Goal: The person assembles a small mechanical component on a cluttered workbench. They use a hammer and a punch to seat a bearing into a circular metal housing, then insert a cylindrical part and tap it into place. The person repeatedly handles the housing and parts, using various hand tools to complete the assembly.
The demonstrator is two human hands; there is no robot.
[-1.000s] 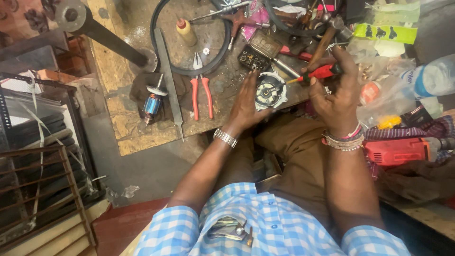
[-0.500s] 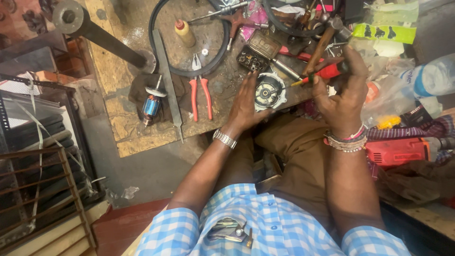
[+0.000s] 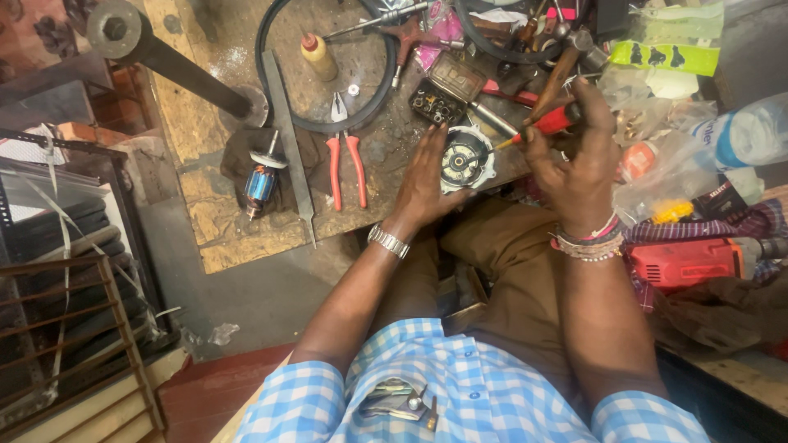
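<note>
My left hand [image 3: 427,182] cups a round metal motor housing [image 3: 466,158] at the near edge of the wooden workbench [image 3: 215,234]. My right hand [image 3: 574,164] grips a red-handled screwdriver [image 3: 548,123], whose tip points into the housing's centre. A steel watch sits on my left wrist, and several bracelets circle the right one.
Red-handled pliers [image 3: 345,160], a motor armature [image 3: 263,182], a metal file [image 3: 289,143], a black rubber belt [image 3: 324,61], a small oil bottle [image 3: 318,56] and a box of bits [image 3: 437,102] lie on the bench. A red power tool [image 3: 685,262] and a plastic bottle [image 3: 751,135] are at right.
My right hand has shifted slightly and the screwdriver tip now reaches into the housing's centre. The left hand keeps its hold on the housing.
</note>
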